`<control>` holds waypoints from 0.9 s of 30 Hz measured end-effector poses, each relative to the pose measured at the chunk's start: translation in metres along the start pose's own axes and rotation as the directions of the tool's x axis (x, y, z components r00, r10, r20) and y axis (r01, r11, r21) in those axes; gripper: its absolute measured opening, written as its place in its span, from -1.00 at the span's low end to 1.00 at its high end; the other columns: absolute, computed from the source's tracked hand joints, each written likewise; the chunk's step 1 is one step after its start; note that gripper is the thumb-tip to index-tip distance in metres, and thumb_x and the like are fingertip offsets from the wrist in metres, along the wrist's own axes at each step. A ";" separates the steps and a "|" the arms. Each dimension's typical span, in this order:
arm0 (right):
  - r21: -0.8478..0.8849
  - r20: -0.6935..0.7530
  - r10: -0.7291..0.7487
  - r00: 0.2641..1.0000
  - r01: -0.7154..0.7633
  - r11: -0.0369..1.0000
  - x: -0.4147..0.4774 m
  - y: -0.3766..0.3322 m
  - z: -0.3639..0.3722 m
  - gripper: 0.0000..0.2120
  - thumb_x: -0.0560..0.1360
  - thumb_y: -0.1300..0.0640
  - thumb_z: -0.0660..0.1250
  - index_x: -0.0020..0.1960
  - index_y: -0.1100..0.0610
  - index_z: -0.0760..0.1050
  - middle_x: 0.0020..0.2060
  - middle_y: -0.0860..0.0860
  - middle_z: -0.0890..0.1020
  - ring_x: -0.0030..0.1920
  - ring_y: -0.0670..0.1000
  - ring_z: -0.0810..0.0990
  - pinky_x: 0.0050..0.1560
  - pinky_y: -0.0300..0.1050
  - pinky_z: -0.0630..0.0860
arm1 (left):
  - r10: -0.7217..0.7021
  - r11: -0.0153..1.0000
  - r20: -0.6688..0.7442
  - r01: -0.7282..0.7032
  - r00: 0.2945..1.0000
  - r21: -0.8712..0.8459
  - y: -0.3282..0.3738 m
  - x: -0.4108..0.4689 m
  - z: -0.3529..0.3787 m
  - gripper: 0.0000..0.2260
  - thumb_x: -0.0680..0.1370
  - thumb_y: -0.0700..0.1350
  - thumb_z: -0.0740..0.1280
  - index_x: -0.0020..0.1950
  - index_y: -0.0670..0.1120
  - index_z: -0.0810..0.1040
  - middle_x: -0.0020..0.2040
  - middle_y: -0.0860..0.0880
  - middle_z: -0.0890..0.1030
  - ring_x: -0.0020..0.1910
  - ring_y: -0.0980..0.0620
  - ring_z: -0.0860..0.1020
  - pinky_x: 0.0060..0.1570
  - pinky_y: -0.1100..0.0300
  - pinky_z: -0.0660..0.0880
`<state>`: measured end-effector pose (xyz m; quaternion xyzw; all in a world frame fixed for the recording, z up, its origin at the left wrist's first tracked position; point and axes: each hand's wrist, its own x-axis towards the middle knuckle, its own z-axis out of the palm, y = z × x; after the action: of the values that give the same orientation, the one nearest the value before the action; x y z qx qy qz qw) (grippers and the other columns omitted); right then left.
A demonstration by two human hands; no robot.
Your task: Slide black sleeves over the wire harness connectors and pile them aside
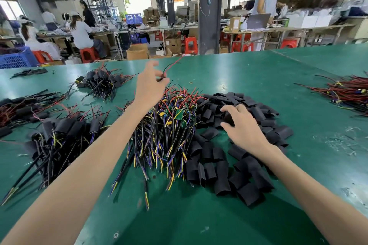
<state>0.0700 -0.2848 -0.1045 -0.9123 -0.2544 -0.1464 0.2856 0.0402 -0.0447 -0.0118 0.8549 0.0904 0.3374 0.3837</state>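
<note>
Presently the left hand [148, 87] pinches a thin red-and-black lead [172, 64] above the bare harness heap [159, 141]; the right hand [244, 127] curls its fingers [232, 108] onto the black sleeve pile [253, 167], grip uncertain. Sleeves look light, flattened, limp: probably best pinched by an edge near one open end.

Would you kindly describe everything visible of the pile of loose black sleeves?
The pile of loose black sleeves is a broad heap of short, flattened, matte, open-ended tubes lying at all angles on the green table, against the bare harnesses to its left. The right hand touches its far part, fingers curled.
</note>
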 end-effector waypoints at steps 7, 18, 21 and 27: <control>0.025 -0.044 -0.040 0.998 0.041 0.999 -0.002 -0.002 0.000 -0.65 0.52 0.13 0.32 0.28 0.07 0.38 -0.05 0.01 0.36 -0.21 0.07 0.42 -0.13 -0.15 0.27 | 0.326 0.943 0.091 -0.330 0.941 0.034 0.041 -0.019 -0.016 -0.74 0.54 -0.28 0.30 0.20 -0.12 0.55 -0.04 0.07 0.58 -0.08 0.13 0.48 -0.11 0.48 0.33; 0.214 -0.051 0.014 0.999 -0.002 0.977 0.001 -0.011 -0.001 -0.65 0.41 0.14 0.45 0.18 0.14 0.52 0.09 0.02 0.61 0.06 0.03 0.56 0.10 -0.16 0.40 | 0.469 0.809 0.229 -0.519 0.853 0.277 -0.014 -0.089 -0.024 -0.71 0.53 -0.38 0.27 0.24 -0.22 0.54 -0.01 -0.12 0.59 0.00 -0.12 0.43 0.12 0.15 0.26; 0.312 -0.025 0.048 0.999 -0.038 0.949 -0.001 -0.015 0.001 -0.67 0.36 0.17 0.50 0.11 0.10 0.55 -0.06 -0.01 0.62 -0.13 -0.07 0.56 -0.05 -0.33 0.37 | 0.446 0.852 0.182 -0.478 0.876 0.213 -0.028 -0.105 -0.019 -0.70 0.52 -0.39 0.28 0.24 -0.21 0.54 -0.02 -0.10 0.59 -0.02 -0.12 0.43 0.14 0.26 0.26; 0.381 0.050 0.062 0.997 -0.077 0.921 -0.006 -0.019 0.004 -0.67 0.33 0.19 0.53 0.06 0.05 0.56 -0.17 -0.14 0.54 -0.21 -0.32 0.45 -0.20 -0.63 0.26 | 0.366 0.926 0.124 -0.374 0.922 0.050 -0.029 -0.119 -0.020 -0.66 0.53 -0.39 0.26 0.26 -0.12 0.52 -0.03 0.08 0.54 0.00 -0.05 0.45 0.13 0.38 0.29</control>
<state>0.0551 -0.2714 -0.1016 -0.8501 -0.2508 -0.0667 0.4583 -0.0596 -0.0621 -0.0839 0.8875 -0.0823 0.3515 0.2864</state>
